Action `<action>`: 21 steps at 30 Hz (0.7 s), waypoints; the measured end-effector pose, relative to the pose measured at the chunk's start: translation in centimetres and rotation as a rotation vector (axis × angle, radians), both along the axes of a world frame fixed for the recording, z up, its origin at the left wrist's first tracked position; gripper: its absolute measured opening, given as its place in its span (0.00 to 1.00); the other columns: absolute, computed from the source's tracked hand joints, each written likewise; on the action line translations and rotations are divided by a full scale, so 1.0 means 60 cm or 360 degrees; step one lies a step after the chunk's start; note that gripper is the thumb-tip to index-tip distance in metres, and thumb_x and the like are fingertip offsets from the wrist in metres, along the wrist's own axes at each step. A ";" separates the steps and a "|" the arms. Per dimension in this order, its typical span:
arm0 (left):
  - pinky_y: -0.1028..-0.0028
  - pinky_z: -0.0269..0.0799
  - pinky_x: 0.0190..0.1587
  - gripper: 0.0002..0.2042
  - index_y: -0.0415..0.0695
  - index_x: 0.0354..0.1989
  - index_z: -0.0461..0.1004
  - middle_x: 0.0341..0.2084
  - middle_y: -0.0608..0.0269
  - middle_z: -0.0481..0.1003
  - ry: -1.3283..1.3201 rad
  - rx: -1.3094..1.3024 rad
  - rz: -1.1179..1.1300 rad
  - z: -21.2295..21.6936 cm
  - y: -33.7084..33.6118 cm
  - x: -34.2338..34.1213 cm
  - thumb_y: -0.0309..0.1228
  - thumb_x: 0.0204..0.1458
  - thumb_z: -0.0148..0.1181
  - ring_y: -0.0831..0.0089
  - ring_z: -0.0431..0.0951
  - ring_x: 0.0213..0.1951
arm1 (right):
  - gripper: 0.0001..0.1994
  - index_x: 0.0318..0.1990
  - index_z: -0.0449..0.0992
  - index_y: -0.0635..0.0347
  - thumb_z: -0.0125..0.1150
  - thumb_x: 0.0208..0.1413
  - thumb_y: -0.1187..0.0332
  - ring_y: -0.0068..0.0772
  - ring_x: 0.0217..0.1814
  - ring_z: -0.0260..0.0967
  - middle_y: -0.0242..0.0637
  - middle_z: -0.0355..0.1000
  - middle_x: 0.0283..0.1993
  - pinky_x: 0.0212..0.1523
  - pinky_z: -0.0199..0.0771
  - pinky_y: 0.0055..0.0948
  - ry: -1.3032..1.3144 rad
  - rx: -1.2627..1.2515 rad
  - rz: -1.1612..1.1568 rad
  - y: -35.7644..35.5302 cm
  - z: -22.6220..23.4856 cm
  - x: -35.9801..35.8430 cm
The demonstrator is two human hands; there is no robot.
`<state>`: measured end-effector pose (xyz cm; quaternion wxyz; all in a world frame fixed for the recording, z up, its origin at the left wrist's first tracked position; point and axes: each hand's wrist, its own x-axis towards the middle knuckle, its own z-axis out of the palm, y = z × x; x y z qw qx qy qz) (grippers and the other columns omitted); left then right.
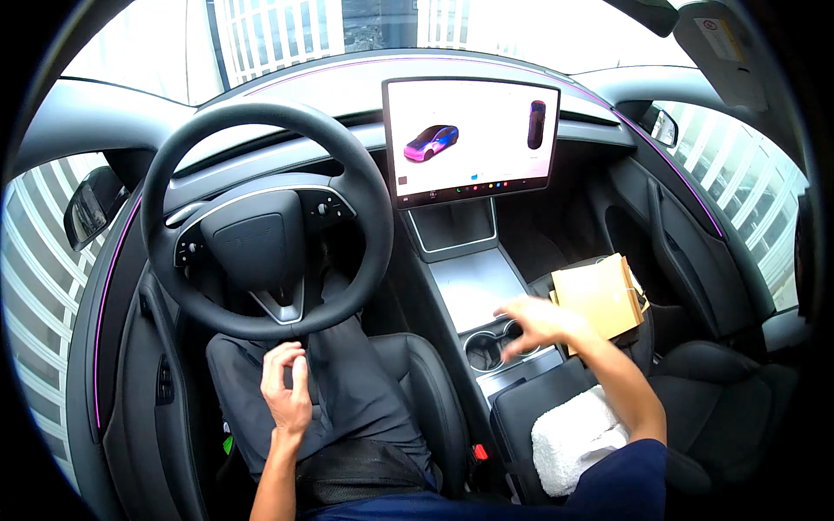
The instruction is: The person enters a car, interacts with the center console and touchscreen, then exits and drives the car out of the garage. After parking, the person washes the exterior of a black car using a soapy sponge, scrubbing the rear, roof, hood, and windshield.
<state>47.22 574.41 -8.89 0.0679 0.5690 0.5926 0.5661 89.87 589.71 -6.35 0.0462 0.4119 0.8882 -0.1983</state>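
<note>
I sit in the driver's seat of a car, legs under the black steering wheel (pixel 373 234). My left hand (pixel 285 389) is raised over my lap, just below the wheel's lower rim and apart from it. Its fingers are loosely bent, and nothing shows in them. My right hand (pixel 540 323) reaches over the cup holders (pixel 483 352) in the centre console, thumb and fingers apart, slightly blurred. No object shows in it. Beyond that hand, a tan paper bag or envelope (pixel 599 295) lies on the passenger side.
A lit touchscreen (pixel 469 130) stands above the console (pixel 478 282). On the black armrest (pixel 526 408) lies a white towel (pixel 573 434), beside my right arm. A red seat-belt buckle (pixel 479 452) sits at my seat's right edge. The driver's door (pixel 143 417) bounds the left.
</note>
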 end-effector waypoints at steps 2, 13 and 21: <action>0.73 0.73 0.43 0.06 0.37 0.41 0.77 0.44 0.54 0.77 0.0116 0.0099 -0.0039 0.031 0.014 0.007 0.19 0.56 0.59 0.68 0.77 0.40 | 0.49 0.68 0.65 0.55 0.76 0.41 0.40 0.56 0.72 0.59 0.53 0.64 0.68 0.70 0.62 0.48 -0.0124 -0.0222 0.0097 -0.039 -0.032 0.006; 0.58 0.70 0.59 0.11 0.37 0.42 0.77 0.43 0.50 0.77 0.1146 0.0721 -0.0291 0.259 0.168 0.082 0.19 0.49 0.64 0.52 0.76 0.52 | 0.38 0.56 0.74 0.58 0.80 0.38 0.49 0.53 0.65 0.63 0.48 0.68 0.57 0.63 0.69 0.45 -0.0414 -0.0424 0.0183 -0.047 -0.081 -0.014; 0.59 0.62 0.66 0.14 0.42 0.48 0.77 0.49 0.53 0.76 0.1674 0.0660 -0.0025 0.357 0.255 0.048 0.25 0.53 0.65 0.56 0.71 0.60 | 0.39 0.56 0.74 0.60 0.81 0.38 0.49 0.52 0.62 0.67 0.49 0.70 0.56 0.58 0.72 0.44 -0.0350 -0.0489 0.0102 -0.052 -0.055 -0.017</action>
